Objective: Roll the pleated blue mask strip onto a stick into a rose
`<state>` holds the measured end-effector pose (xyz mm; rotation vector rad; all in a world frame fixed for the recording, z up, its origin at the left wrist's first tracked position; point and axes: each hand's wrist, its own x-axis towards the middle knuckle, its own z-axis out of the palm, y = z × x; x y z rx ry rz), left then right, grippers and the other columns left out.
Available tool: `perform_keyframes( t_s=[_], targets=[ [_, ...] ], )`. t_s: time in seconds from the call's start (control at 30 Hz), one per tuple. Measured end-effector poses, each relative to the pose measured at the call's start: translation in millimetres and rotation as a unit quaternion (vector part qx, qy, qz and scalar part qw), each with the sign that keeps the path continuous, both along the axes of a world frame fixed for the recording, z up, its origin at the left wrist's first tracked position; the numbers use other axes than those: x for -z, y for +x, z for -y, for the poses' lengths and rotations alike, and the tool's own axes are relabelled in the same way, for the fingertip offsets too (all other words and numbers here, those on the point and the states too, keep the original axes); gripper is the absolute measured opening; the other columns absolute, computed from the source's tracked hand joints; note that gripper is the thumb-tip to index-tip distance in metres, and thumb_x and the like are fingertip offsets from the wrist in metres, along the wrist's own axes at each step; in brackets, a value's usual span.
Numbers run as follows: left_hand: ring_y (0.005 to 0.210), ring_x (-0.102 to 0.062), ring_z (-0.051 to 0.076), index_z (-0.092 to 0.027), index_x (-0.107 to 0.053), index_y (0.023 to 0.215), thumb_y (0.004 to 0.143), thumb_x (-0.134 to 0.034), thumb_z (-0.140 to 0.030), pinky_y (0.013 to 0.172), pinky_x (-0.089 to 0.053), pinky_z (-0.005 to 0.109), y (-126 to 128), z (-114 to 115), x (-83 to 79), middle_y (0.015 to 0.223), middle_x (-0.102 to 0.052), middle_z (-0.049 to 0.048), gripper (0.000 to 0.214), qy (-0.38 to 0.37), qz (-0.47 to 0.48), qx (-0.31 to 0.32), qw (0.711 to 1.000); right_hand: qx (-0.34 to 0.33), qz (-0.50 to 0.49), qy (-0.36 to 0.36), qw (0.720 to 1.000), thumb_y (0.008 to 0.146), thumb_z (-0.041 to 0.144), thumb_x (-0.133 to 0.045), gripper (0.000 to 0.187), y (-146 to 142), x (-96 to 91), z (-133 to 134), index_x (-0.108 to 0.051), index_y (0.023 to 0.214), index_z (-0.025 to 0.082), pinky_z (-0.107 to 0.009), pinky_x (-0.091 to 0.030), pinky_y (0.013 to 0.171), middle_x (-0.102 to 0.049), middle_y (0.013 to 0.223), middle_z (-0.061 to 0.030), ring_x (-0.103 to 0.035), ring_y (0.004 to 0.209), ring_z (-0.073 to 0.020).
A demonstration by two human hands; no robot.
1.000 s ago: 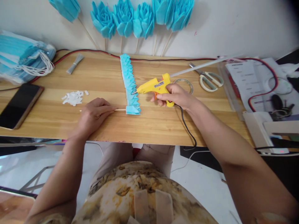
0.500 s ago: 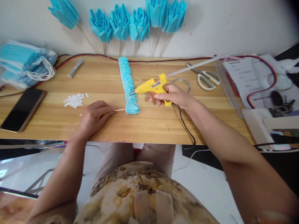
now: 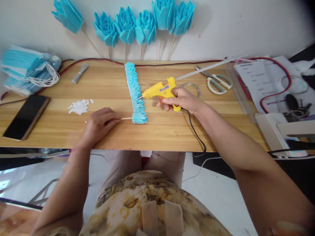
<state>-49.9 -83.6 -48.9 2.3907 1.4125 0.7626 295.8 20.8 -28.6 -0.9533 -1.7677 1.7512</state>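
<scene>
Small change over the last second: glue gun [image 3: 157, 90] nozzle has crept a bit up the pleated blue strip [image 3: 131, 83], away from the rolled end [image 3: 139, 118]. Strip itself hasn't visibly moved: flat on the worktop [image 3: 157, 134], between the hands, running away from the person. Left hand [image 3: 102, 121]: fingers pinched on the thin stick [image 3: 126, 118], whose far end goes into the roll. Right hand [image 3: 183, 100]: wrapped round the gun grip, finger by the orange trigger [image 3: 161, 99]; can't tell if it's squeezed. Tip is over the strip, contact unclear, no bead visible. My read: gluing pass in hand, most of the strip not yet wound
</scene>
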Motion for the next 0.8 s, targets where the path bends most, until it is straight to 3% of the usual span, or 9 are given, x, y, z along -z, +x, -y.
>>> perform_keyframes(
  t_s=[0.3,0.5,0.63,0.8],
  targets=[
    [0.082,-0.070,0.019,-0.024,-0.074,0.093,0.105,-0.058,-0.036,0.074,-0.054,0.030,-0.9,3.4,-0.7,0.092,-0.073,0.0047,0.023,-0.021,0.015,0.008,1.000,-0.008,0.035,0.004,0.999,0.082,0.031,-0.082,0.020,5.4,-9.4,-1.2,-0.069,0.082,0.016,-0.024,-0.048,0.054,-0.076,0.080,-0.0049,-0.060,0.062,-0.0102],
    [0.082,-0.070,0.018,-0.024,-0.074,0.093,0.105,-0.058,-0.035,0.074,-0.054,0.030,-0.4,3.0,-0.8,0.091,-0.073,0.0045,0.023,-0.018,0.010,0.012,1.000,-0.013,0.048,0.008,0.999,0.082,0.031,-0.078,0.014,4.1,-4.0,-2.1,-0.073,0.083,0.017,-0.023,-0.047,0.053,-0.079,0.086,-0.0051,-0.062,0.063,-0.0098],
    [0.081,-0.069,0.017,-0.022,-0.075,0.093,0.105,-0.058,-0.035,0.074,-0.053,0.028,-0.5,2.4,0.2,0.090,-0.073,0.0047,0.025,-0.008,0.011,0.014,1.000,-0.020,0.044,0.028,0.998,0.082,0.035,-0.079,0.022,1.5,2.3,0.1,-0.073,0.089,0.015,-0.023,-0.048,0.054,-0.080,0.093,-0.0083,-0.062,0.065,-0.0103],
    [0.081,-0.069,0.018,-0.023,-0.076,0.093,0.104,-0.058,-0.035,0.075,-0.053,0.029,-1.3,1.9,0.2,0.091,-0.074,0.0048,0.024,-0.004,-0.003,0.012,1.000,-0.027,0.088,0.076,0.993,0.084,0.040,-0.073,0.026,-3.1,4.4,5.0,-0.074,0.092,0.015,-0.024,-0.046,0.055,-0.075,0.081,-0.0054,-0.061,0.064,-0.0119]
  ],
)
